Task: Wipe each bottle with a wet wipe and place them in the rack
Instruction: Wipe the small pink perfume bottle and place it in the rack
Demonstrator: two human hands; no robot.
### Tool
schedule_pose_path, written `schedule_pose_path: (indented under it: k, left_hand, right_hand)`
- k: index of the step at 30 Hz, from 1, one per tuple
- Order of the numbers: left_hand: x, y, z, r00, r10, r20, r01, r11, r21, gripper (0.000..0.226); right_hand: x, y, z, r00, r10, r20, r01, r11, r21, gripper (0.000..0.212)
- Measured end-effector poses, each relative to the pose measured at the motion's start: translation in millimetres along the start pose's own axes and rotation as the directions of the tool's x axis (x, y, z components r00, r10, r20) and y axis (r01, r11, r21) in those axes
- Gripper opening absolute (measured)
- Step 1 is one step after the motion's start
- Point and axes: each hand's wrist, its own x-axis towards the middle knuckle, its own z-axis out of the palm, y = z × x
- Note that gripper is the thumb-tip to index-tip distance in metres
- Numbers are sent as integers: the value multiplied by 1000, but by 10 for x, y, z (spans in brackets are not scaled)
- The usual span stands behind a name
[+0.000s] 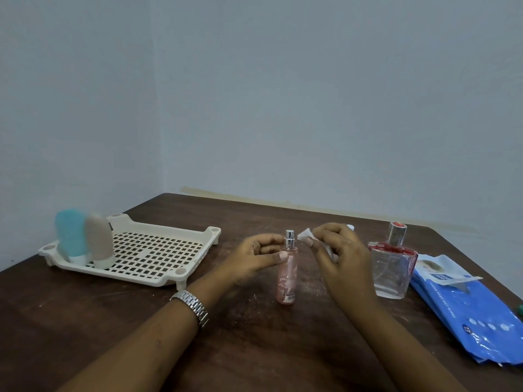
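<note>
place: plain room, likely a home | walls [311, 94]: bare, pale blue-grey, meeting in a corner | table [70, 306]: worn dark wood, set against the wall | household things: cream plastic rack [135, 275], glass perfume bottle [393, 267], blue wet-wipe pack [467, 315]

Cream rack [158, 251] with a grid pattern holds teal [69, 236] and beige bottles [99, 241]; pink spray bottle [287, 275], blue wipes pack [469, 321], dark brown desk [254, 335].

A white thing [350, 227], perhaps a cap, sits mostly hidden behind the right hand [339, 251].
</note>
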Motion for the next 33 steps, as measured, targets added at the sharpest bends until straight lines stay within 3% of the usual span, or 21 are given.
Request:
schedule_pose_path:
  k: [6, 12, 17, 21, 33]
  left_hand:
    - [12, 19, -21, 1000, -28, 9, 28, 999, -15, 45]
    - [-16, 54, -55, 1000, 6, 3, -6, 1000, 2, 47]
    - [-10, 60, -56, 999, 11, -42, -11, 1000, -3, 11]
    - [-5, 62, -76, 996, 25, -84, -26, 1000, -1, 6]
    - [17, 2, -11, 966, 175, -191, -167, 984, 58, 40]
  right_hand:
    - [-57, 7, 64, 998, 43, 52, -43, 999, 8, 12]
    - [-100, -59, 111, 994, -56, 99, 58, 998, -17, 10]
    - [-90, -29, 105, 998, 13, 60, -16, 998, 53, 18]
    - [-89, -19, 110, 999, -8, 51, 7, 1000, 26, 12]
    - [-156, -96, 237, 987, -105, 123, 103, 994, 25, 16]
